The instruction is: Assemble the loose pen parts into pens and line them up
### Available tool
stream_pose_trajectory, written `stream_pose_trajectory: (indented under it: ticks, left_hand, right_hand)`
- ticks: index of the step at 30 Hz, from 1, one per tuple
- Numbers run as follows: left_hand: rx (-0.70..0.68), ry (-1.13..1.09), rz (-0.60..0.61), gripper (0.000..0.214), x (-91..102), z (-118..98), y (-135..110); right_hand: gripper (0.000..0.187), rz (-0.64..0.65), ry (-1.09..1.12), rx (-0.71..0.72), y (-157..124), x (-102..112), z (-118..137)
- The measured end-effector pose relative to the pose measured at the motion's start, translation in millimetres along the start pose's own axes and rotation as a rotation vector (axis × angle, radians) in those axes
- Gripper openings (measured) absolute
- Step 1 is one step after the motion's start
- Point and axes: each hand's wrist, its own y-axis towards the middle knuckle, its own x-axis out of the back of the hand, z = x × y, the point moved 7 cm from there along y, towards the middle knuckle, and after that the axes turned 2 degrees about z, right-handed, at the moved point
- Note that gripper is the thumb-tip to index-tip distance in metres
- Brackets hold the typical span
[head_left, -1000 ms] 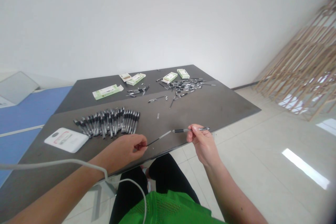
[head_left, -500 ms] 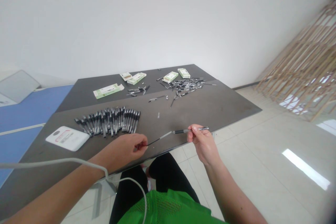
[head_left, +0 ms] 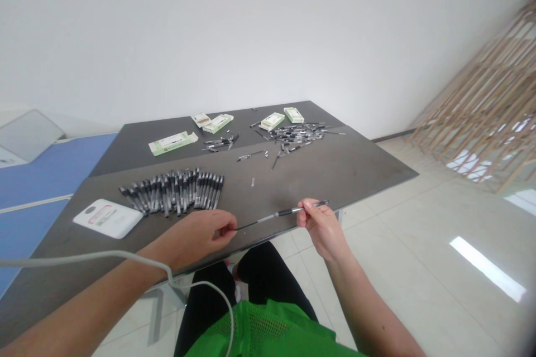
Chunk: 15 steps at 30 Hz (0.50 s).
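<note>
Gel pen (head_left: 288, 212) pinched between the thumb and fingers of your right hand (head_left: 322, 228); its thin black refill (head_left: 249, 226) runs across to your left hand (head_left: 190, 234), closed narrowly on the far end. Both hands are at the near edge of the dark table (head_left: 355, 178). Fanned row of pens (head_left: 176, 192) lies beyond your left hand; loose pen parts (head_left: 293, 139) lie well beyond your right.

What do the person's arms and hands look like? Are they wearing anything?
The left arm and right arm are bare, with no sleeves showing. The left grip and right grip are bare hands without gloves. A thin pale grey cable crosses the left arm. The person wears a bright green mesh shirt.
</note>
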Motion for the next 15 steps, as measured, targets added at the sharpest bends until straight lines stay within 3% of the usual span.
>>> stream_pose_trajectory:
  ticks: [6, 8, 11, 13, 15]
  left_hand:
    - [-0.115, -0.021, -0.104, 0.023, 17.7, -19.8, 17.3]
    - [-0.098, -0.069, -0.238, 0.032, 33.9, -20.5, 20.3]
    - [0.041, -0.269, -0.494, 0.041, 54.8, -5.3, 18.6]
    - [0.153, -0.479, -0.589, 0.041, 52.1, 8.0, 19.5]
    - [0.212, -0.698, -0.535, 0.042, 32.5, 12.1, 29.6]
  right_hand:
    - [0.016, 0.078, 0.179, -0.116, -5.9, -20.0, -26.9]
    - [0.014, 0.051, 0.329, -0.142, -8.1, -22.7, -37.4]
    - [0.011, -0.016, 0.567, -0.157, -9.6, -21.3, -47.7]
    - [0.011, -0.041, 0.676, -0.153, -10.0, -21.3, -50.2]
    - [0.012, -0.047, 0.753, -0.152, -10.4, -25.1, -51.6]
